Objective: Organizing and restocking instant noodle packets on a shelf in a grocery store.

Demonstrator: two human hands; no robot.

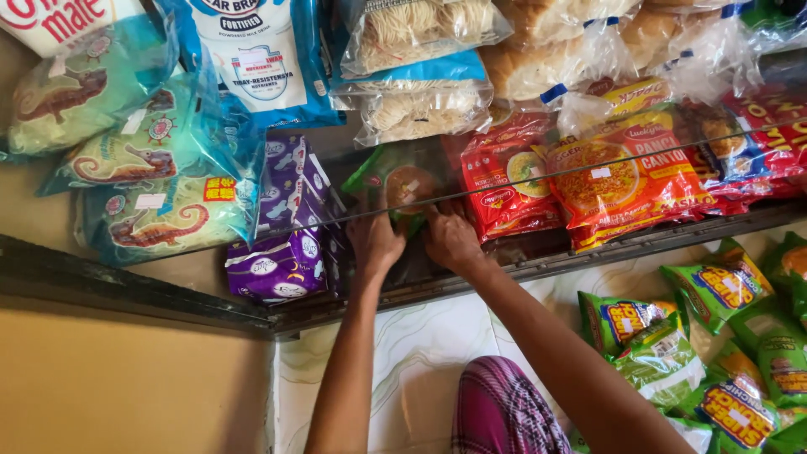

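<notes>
Plaid knee (504, 408), hands (414, 240) perhaps gripping half-hidden green packet (395, 181)

two hands (376, 244), three seahorse-print bags (143, 219), two purple packs (277, 267) (others uncounted).

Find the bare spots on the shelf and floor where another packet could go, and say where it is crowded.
Free: the dark shelf strip under both hands, between purple packets and red noodle packets; also pale floor between the arms. Crowded: green snack bags at right and blue bags at left.

noodle packets (622, 181) on shelf (126, 290) | wrapped packs (282, 265) left of them | snack bags (714, 345) on floor, right
</notes>
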